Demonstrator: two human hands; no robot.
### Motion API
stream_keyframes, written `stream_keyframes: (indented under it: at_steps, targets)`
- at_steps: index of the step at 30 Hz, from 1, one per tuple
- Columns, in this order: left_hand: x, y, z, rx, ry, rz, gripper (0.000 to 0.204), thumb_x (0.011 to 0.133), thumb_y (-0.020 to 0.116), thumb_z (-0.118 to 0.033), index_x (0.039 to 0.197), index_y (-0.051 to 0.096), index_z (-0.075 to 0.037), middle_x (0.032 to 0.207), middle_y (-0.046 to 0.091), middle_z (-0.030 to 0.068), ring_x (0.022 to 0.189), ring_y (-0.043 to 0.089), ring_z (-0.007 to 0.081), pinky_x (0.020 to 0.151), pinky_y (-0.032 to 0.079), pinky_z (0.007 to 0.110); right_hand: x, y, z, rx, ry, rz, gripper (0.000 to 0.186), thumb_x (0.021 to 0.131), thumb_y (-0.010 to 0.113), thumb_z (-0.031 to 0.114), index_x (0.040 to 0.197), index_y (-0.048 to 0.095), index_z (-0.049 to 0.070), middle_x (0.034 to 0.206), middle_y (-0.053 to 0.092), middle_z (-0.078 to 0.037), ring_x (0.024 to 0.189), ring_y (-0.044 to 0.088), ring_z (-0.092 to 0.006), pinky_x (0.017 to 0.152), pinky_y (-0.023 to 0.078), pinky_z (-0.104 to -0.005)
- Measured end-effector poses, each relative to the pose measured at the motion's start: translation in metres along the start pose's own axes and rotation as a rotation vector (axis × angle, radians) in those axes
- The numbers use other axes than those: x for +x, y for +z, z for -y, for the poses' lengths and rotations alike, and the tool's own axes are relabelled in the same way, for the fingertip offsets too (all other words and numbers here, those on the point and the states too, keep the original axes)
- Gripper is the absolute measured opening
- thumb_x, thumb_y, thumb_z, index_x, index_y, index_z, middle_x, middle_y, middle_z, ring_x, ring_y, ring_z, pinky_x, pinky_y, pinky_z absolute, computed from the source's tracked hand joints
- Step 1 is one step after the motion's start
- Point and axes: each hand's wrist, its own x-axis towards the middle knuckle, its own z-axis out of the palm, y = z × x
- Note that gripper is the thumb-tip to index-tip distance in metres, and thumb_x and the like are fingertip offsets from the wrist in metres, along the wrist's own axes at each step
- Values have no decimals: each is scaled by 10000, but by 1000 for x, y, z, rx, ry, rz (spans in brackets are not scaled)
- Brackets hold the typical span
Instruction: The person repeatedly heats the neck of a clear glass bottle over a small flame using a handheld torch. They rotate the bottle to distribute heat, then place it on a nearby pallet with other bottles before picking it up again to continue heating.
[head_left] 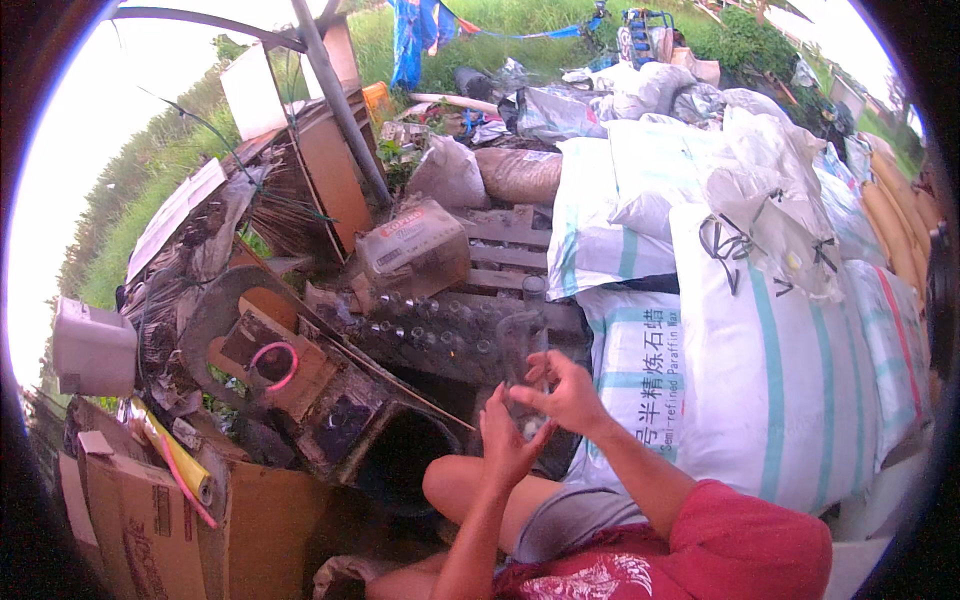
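Note:
My left hand [512,440] is closed around a small clear cup [531,428], with a pale bit showing inside it. Just above and to its right, my right hand [568,396] has its fingers curled in a pinch near the cup's top. What those fingers hold is too small to tell. Right behind my hands stands a taller clear container [520,338]. Farther left, several small clear glass cups [430,322] sit in rows on a dark surface.
Large white woven sacks [760,340] are piled on the right. A taped cardboard box [415,250] rests beside a wooden pallet [508,250]. A dark bin [405,450] stands near my knee, with an open carton [250,520] to its left. A pink ring [274,366] lies on cardboard.

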Motion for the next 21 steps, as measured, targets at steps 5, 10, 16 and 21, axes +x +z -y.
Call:
stream_keyframes:
  at_steps: [5, 10, 16, 21]
  targets:
    - [-16, -21, 5, 65, -29, -77, 920, 971, 946, -423, 1685, 557, 7, 1637, 625, 242, 1513, 600, 457, 1340, 376, 619, 55, -59, -51, -44, -14, -248, 782, 899, 1048, 536, 1368, 735, -6, 1144, 854, -128, 1040, 812, -234, 951, 638, -415]
    - [-89, -71, 60, 152, -2, -253, 590, 1024, 833, -348, 1504, 701, -29, 1488, 736, 184, 1453, 650, 438, 1369, 352, 638, 146, -86, -121, -237, -189, -357, 804, 863, 1059, 560, 1349, 729, 12, 1104, 822, -136, 983, 786, -312, 906, 621, -473]
    - [-199, -129, 104, 662, -178, -315, 464, 1034, 799, -274, 1411, 714, -19, 1471, 731, 211, 1446, 668, 440, 1352, 392, 657, 213, -79, -248, -493, 32, -237, 915, 819, 1073, 601, 1464, 719, 58, 1035, 773, -95, 950, 761, -283, 881, 610, -444]
    - [-260, -148, 103, 809, -276, -377, 465, 1137, 718, -471, 1270, 812, -35, 1339, 811, 244, 1298, 741, 481, 1160, 561, 650, 231, -53, -360, -349, 68, -122, 955, 786, 1121, 502, 1528, 692, 80, 1123, 797, -105, 1033, 772, -244, 932, 618, -440]
